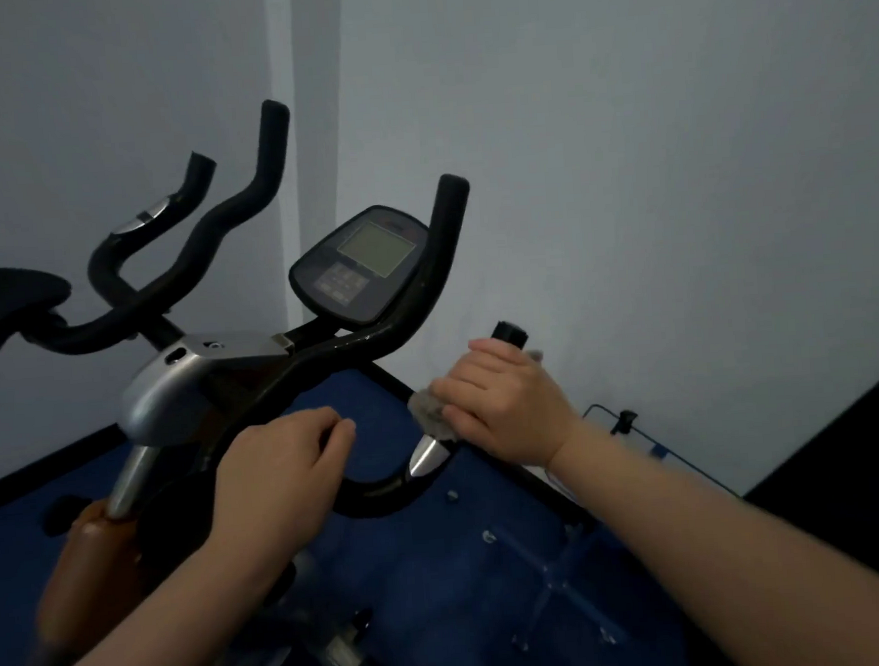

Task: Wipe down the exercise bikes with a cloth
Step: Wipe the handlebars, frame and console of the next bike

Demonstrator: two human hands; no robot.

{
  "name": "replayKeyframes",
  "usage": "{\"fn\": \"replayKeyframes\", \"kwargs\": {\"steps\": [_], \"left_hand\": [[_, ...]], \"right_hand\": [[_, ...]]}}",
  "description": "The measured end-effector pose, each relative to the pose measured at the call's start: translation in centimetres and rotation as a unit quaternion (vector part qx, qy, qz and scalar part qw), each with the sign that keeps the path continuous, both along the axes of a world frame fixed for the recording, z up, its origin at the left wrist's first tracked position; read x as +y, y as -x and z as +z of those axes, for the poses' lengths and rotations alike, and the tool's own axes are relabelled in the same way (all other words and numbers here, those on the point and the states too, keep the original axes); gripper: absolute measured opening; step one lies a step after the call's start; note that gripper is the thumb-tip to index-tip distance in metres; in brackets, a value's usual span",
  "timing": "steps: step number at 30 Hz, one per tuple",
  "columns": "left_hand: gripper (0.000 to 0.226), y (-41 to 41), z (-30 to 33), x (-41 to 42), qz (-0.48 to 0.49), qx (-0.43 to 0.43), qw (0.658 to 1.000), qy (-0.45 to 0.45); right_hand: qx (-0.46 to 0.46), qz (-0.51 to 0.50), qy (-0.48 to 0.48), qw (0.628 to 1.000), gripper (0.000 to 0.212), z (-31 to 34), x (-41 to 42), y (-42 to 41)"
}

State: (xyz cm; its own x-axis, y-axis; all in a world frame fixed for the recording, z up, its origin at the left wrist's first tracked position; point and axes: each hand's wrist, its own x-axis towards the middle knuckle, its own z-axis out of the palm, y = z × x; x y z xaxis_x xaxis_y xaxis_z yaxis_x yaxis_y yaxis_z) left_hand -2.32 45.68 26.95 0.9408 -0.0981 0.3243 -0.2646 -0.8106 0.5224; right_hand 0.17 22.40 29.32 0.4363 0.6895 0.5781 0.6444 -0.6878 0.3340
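A black exercise bike with a silver stem housing (173, 390) stands right in front of me, its console (361, 265) facing up between the handlebars. My right hand (503, 401) grips the near right handlebar grip through a grey cloth (427, 410), whose edges stick out on both sides of the fingers. The grip's black end (509, 333) shows above that hand. My left hand (281, 471) curls over the curved black handlebar (380, 491) lower down, near the stem.
A second bike's black handlebars (244, 200) and saddle (9, 307) stand at the left by the grey wall. Blue floor mat (441, 564) lies below, edged in black. A cable (623, 419) runs along the wall at the right.
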Motion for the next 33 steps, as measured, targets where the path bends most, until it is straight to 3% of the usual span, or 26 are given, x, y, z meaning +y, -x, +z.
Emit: {"fn": "replayKeyframes", "kwargs": {"steps": [2, 4, 6, 9, 11, 14, 16, 18, 19, 22, 24, 26, 27, 30, 31, 33], "left_hand": [[0.036, 0.1, 0.1, 0.0, 0.001, -0.001, 1.000, 0.004], [0.037, 0.1, 0.2, -0.1, -0.002, 0.000, 1.000, 0.004], [0.038, -0.1, 0.3, 0.0, -0.005, -0.002, 1.000, -0.001], [0.038, 0.1, 0.2, -0.1, -0.005, -0.006, 1.000, 0.010], [0.039, 0.0, 0.0, -0.1, -0.005, -0.010, 1.000, 0.013], [0.039, -0.1, -0.2, -0.1, -0.009, -0.021, 1.000, 0.005], [0.039, -0.1, -0.2, -0.1, -0.008, -0.027, 1.000, 0.000], [0.039, -0.1, -0.3, -0.1, -0.007, -0.030, 1.000, 0.000], [0.039, -0.2, -0.3, 0.0, -0.007, -0.032, 0.999, -0.001], [0.040, -0.2, -0.3, 0.0, -0.012, -0.034, 0.999, 0.004], [0.040, -0.2, -0.2, -0.1, -0.015, -0.035, 0.999, 0.006], [0.040, -0.2, -0.2, -0.1, -0.015, -0.033, 0.999, 0.002], [0.040, -0.2, -0.2, -0.1, -0.016, -0.031, 0.999, 0.000], [0.040, -0.2, -0.2, -0.1, -0.011, -0.030, 0.999, -0.002], [0.041, -0.2, -0.2, -0.1, -0.010, -0.030, 0.999, 0.000], [0.041, -0.5, -0.3, -0.2, -0.014, -0.028, 1.000, 0.003]], "right_hand": [[-0.046, 0.004, 0.108, 0.993, 0.028, 2.1, -1.9, -1.5], [-0.055, 0.013, 0.150, 0.987, 0.029, 3.4, -2.9, -2.9], [-0.045, -0.010, 0.079, 0.996, 0.031, 3.5, -2.5, -3.6], [-0.027, -0.127, -0.177, 0.976, 0.030, 1.5, -0.6, -2.9], [0.000, -0.190, -0.360, 0.913, 0.029, 0.5, 1.1, -2.5], [0.013, -0.265, -0.582, 0.769, 0.028, 0.5, 4.0, -2.2], [0.010, -0.297, -0.683, 0.667, 0.031, 0.6, 5.3, -2.1], [0.024, -0.307, -0.729, 0.611, 0.032, 0.1, 6.8, -1.8], [0.031, -0.304, -0.728, 0.614, 0.033, -0.4, 7.4, -1.5], [0.057, -0.314, -0.651, 0.688, 0.044, -1.2, 7.5, -0.7], [0.059, -0.329, -0.585, 0.739, 0.037, -0.6, 5.7, -1.5], [0.058, -0.321, -0.577, 0.749, 0.027, 0.1, 4.7, -2.2], [0.068, -0.307, -0.617, 0.722, 0.026, 0.2, 4.5, -2.4], [0.087, -0.223, -0.810, 0.535, 0.030, 0.2, 5.5, -2.1], [0.079, -0.229, -0.827, 0.508, 0.030, -0.3, 6.1, -1.6], [0.075, -0.268, -0.819, 0.501, 0.032, -2.7, 8.4, 0.1]]}}
